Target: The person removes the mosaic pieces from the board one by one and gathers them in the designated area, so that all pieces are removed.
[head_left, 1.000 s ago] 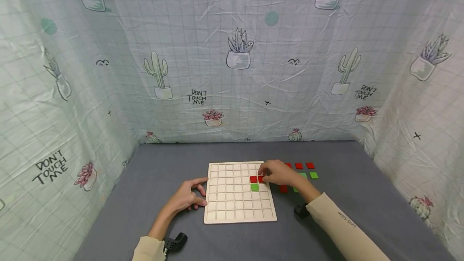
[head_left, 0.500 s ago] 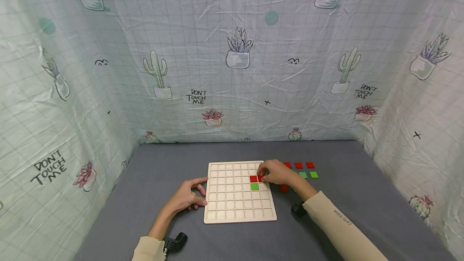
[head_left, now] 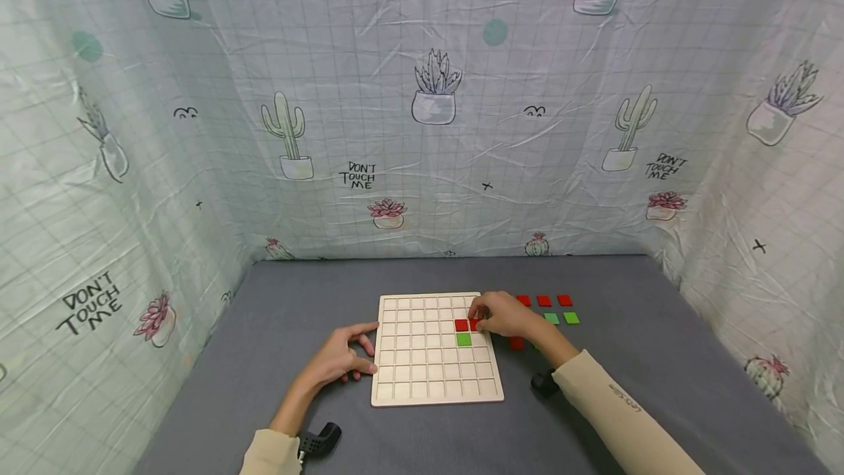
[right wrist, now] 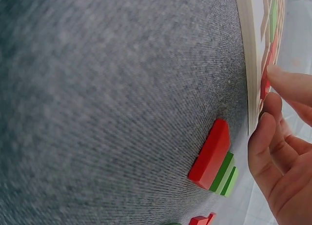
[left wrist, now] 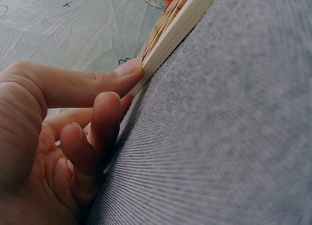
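Observation:
A pale wooden grid board [head_left: 422, 372] lies on the grey cloth. At its left edge my left hand [head_left: 336, 358] touches the rim with index finger and thumb set apart, and the other fingers bend loosely beneath. My right hand [head_left: 504, 314] reaches over the board's right side, thumb and fingertips at a red square tile [head_left: 475, 325] in a cell near that edge. The right wrist view shows the thumb [right wrist: 287, 83] against the red tile [right wrist: 265, 83]. Beside it sit another red tile [head_left: 461, 325] and, one row nearer, a green tile [head_left: 464, 340].
Right of the board lie loose tiles in rows, such as a red one [head_left: 564, 300] and a green one [head_left: 571, 318]; my right hand and forearm partly cover others. A cactus-print curtain [head_left: 428, 167] rises behind the grey table [head_left: 297, 284].
Nearly still. My right hand stays at the red tile with only a slight shift of the forearm, and the left hand keeps its place on the board's edge.

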`<act>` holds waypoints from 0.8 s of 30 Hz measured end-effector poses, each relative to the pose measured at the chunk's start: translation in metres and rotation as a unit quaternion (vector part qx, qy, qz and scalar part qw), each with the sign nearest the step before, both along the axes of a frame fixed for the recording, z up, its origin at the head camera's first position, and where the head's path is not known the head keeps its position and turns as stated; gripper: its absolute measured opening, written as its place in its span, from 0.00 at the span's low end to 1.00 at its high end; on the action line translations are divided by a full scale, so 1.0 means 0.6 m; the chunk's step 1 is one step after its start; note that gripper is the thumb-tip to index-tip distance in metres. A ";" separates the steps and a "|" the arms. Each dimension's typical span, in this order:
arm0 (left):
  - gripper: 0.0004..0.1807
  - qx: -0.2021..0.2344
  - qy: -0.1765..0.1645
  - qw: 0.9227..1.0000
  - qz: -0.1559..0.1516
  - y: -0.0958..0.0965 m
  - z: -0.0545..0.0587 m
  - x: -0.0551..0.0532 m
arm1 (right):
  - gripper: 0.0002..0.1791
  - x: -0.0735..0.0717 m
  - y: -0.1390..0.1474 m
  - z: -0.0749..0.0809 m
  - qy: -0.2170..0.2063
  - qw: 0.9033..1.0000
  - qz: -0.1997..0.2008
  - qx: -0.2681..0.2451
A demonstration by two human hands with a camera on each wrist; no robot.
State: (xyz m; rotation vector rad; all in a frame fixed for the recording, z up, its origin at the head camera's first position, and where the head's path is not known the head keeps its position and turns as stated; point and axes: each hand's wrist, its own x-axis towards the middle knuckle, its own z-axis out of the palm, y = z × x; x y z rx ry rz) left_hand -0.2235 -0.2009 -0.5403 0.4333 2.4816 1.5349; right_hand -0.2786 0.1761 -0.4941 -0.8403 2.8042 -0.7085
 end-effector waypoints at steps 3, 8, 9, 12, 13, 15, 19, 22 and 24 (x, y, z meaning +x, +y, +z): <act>0.47 0.001 0.000 1.000 0.000 0.000 0.001 0.000 | 0.07 0.001 -0.001 -0.001 0.001 1.000 -0.005 0.004; 0.47 0.001 0.001 1.000 -0.002 -0.001 0.002 0.001 | 0.07 0.003 -0.003 0.000 0.000 1.000 -0.011 0.002; 0.47 0.001 0.001 1.000 -0.003 -0.001 0.001 0.001 | 0.07 0.004 -0.003 0.000 -0.002 1.000 -0.012 0.000; 0.47 0.001 0.000 1.000 -0.004 -0.001 0.002 0.002 | 0.07 0.007 -0.004 0.000 -0.002 1.000 -0.014 -0.006; 0.47 0.001 0.001 1.000 -0.004 -0.001 0.002 0.002 | 0.07 0.008 -0.004 0.000 0.000 1.000 -0.013 -0.007; 0.47 0.000 0.002 1.000 -0.005 -0.001 0.002 0.002 | 0.07 0.010 -0.004 0.000 0.000 1.000 -0.011 -0.011; 0.47 0.000 0.002 1.000 -0.005 -0.002 0.002 0.002 | 0.07 0.011 -0.004 0.000 0.005 1.000 -0.008 -0.011; 0.47 -0.001 0.001 1.000 -0.005 -0.002 0.002 0.002 | 0.07 0.011 -0.003 0.000 0.009 1.000 -0.005 -0.007; 0.47 -0.002 0.001 1.000 -0.004 -0.002 0.002 0.002 | 0.07 0.011 -0.002 0.000 0.010 1.000 -0.003 -0.003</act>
